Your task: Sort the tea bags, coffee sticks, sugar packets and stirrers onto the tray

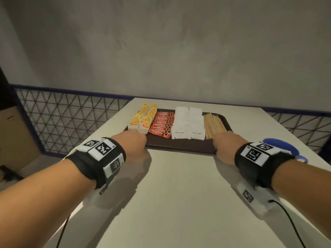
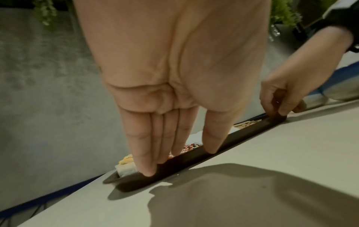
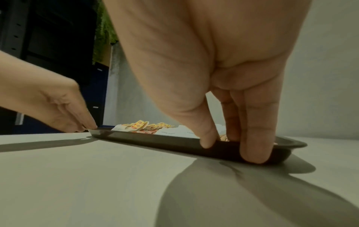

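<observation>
A dark brown tray (image 1: 179, 149) lies on the white table and carries four sorted rows. From left to right they are yellow-tagged tea bags (image 1: 143, 119), red coffee sticks (image 1: 162, 125), white sugar packets (image 1: 189, 122) and wooden stirrers (image 1: 214, 125). My left hand (image 1: 133, 142) is at the tray's near left corner. In the left wrist view its straight fingers (image 2: 147, 170) touch the near rim (image 2: 242, 138). My right hand (image 1: 226, 142) is at the near right corner, its straight fingers (image 3: 252, 158) standing against the tray's outer wall (image 3: 155, 142). Neither hand holds an item.
The table (image 1: 179, 203) runs from me to the tray, with edges close on both sides. A blue-framed wire fence (image 1: 62, 119) and a grey wall stand behind. A blue object (image 1: 284, 147) lies near my right wrist. A cardboard box (image 1: 16, 136) sits at the left.
</observation>
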Demonstrator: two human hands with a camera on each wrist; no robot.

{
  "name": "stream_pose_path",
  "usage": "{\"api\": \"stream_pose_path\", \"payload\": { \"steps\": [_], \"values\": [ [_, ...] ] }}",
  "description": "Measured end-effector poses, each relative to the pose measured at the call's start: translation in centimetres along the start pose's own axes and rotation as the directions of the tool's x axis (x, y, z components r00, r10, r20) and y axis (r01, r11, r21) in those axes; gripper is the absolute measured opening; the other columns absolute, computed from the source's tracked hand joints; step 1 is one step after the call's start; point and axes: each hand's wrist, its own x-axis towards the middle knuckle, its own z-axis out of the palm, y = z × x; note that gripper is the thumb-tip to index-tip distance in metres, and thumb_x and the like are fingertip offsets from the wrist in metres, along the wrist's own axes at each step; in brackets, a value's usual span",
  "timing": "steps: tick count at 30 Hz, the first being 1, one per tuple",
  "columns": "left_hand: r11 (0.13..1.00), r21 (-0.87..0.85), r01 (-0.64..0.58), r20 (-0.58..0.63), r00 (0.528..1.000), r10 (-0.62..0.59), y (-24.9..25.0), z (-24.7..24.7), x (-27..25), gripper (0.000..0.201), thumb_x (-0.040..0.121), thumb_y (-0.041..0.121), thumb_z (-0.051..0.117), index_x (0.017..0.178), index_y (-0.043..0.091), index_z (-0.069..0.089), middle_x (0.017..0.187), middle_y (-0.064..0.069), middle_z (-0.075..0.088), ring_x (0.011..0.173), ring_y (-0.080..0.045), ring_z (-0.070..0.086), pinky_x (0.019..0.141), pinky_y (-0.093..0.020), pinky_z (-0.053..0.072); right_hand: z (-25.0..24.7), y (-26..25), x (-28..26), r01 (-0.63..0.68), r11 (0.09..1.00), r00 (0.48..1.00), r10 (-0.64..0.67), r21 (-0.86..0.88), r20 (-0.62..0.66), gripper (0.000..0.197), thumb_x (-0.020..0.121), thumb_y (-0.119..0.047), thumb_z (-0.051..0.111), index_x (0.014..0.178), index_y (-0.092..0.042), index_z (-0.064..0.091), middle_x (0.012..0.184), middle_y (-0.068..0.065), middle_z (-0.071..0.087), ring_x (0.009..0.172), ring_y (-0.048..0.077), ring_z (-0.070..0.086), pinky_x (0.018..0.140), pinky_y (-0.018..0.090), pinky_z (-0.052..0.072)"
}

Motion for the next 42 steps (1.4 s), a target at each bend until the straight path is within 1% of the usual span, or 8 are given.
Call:
{"api": "stream_pose_path", "payload": {
  "steps": [5, 9, 13, 20, 25, 30, 38, 42],
  "values": [
    [0.969, -0.231, 0.091, 0.102, 0.992, -0.068, -2.6, 0.3, 2.9, 0.055, 0.104, 0.060, 0.037, 0.138, 0.019, 0.051, 0.137, -0.006, 0.057, 0.120, -0.023, 0.054, 0.095, -0.033, 0.040, 0.2, -0.8, 4.8, -0.046, 0.984, 0.995, 0.060, 0.174, -0.079, 0.024, 0.099, -0.016, 0.058, 0.122, -0.010, 0.062, 0.101, 0.007, 0.063, 0.092, 0.023, 0.064, 0.079, 0.028, 0.055],
    [0.961, -0.236, 0.141, 0.178, 0.979, -0.100, -3.6, 1.0, 5.8, 0.078, 0.103, 0.066, 0.031, 0.162, 0.017, 0.020, 0.173, -0.004, 0.012, 0.152, -0.029, 0.030, 0.119, -0.037, 0.028, 0.7, -1.4, 7.8, -0.007, 0.945, 0.998, 0.025, 0.328, -0.050, 0.032, 0.098, -0.030, 0.064, 0.122, -0.010, 0.056, 0.111, 0.006, 0.066, 0.096, 0.018, 0.064, 0.079, 0.026, 0.055],
    [0.944, -0.282, 0.169, 0.122, 0.983, -0.140, -5.1, 0.5, 8.5, 0.067, 0.101, 0.065, 0.040, 0.152, 0.020, 0.039, 0.152, -0.006, 0.049, 0.135, -0.024, 0.049, 0.104, -0.033, 0.039, 0.6, -1.6, 10.3, 0.001, 0.944, 1.000, 0.008, 0.330, -0.026, 0.042, 0.100, -0.033, 0.060, 0.134, -0.009, 0.052, 0.131, 0.010, 0.059, 0.112, 0.021, 0.062, 0.091, 0.030, 0.056],
    [0.955, -0.237, 0.181, 0.120, 0.980, -0.156, -5.8, -0.2, 12.1, 0.074, 0.100, 0.066, 0.041, 0.159, 0.022, 0.032, 0.161, -0.003, 0.040, 0.146, -0.024, 0.039, 0.115, -0.033, 0.032, -0.3, -1.3, 13.5, -0.026, 0.956, 0.999, 0.015, 0.293, 0.041, 0.024, 0.101, -0.021, 0.051, 0.118, -0.007, 0.061, 0.121, 0.014, 0.063, 0.115, 0.028, 0.061, 0.091, 0.031, 0.050],
    [0.962, -0.229, 0.151, 0.106, 0.986, -0.130, -5.8, -0.5, 13.2, 0.065, 0.103, 0.061, 0.041, 0.153, 0.020, 0.042, 0.156, -0.004, 0.044, 0.141, -0.023, 0.043, 0.110, -0.031, 0.034, -0.8, -1.5, 14.6, -0.061, 0.972, 0.996, 0.045, 0.228, 0.074, 0.036, 0.108, -0.027, 0.038, 0.133, -0.006, 0.054, 0.131, 0.011, 0.058, 0.123, 0.024, 0.054, 0.101, 0.029, 0.042],
    [0.947, -0.291, 0.133, 0.067, 0.991, -0.119, -7.0, -0.4, 14.0, 0.041, 0.103, 0.056, 0.046, 0.118, 0.020, 0.059, 0.126, -0.004, 0.058, 0.107, -0.019, 0.050, 0.086, -0.028, 0.035, -1.0, -1.5, 15.9, -0.016, 0.991, 0.991, -0.002, 0.135, 0.135, 0.034, 0.106, -0.028, 0.045, 0.128, -0.005, 0.058, 0.107, 0.005, 0.059, 0.106, 0.020, 0.058, 0.075, 0.021, 0.044],
    [0.942, -0.295, 0.160, 0.080, 0.987, -0.142, -6.9, -0.5, 14.2, 0.055, 0.103, 0.057, 0.044, 0.143, 0.020, 0.054, 0.145, -0.004, 0.053, 0.124, -0.020, 0.050, 0.099, -0.028, 0.036, -1.2, -1.4, 16.9, 0.005, 0.996, 0.986, -0.020, 0.087, 0.168, 0.030, 0.105, -0.020, 0.047, 0.124, -0.002, 0.061, 0.100, 0.007, 0.057, 0.095, 0.020, 0.055, 0.061, 0.019, 0.040],
    [0.942, -0.291, 0.168, 0.068, 0.986, -0.155, -6.7, -0.7, 14.1, 0.059, 0.103, 0.057, 0.045, 0.149, 0.019, 0.049, 0.152, -0.004, 0.049, 0.137, -0.023, 0.046, 0.109, -0.030, 0.035, -1.3, -1.2, 17.0, 0.033, 0.997, 0.986, -0.044, 0.066, 0.162, 0.034, 0.107, -0.022, 0.044, 0.129, -0.002, 0.060, 0.096, 0.005, 0.056, 0.097, 0.019, 0.053, 0.073, 0.023, 0.043]
  ]
}}
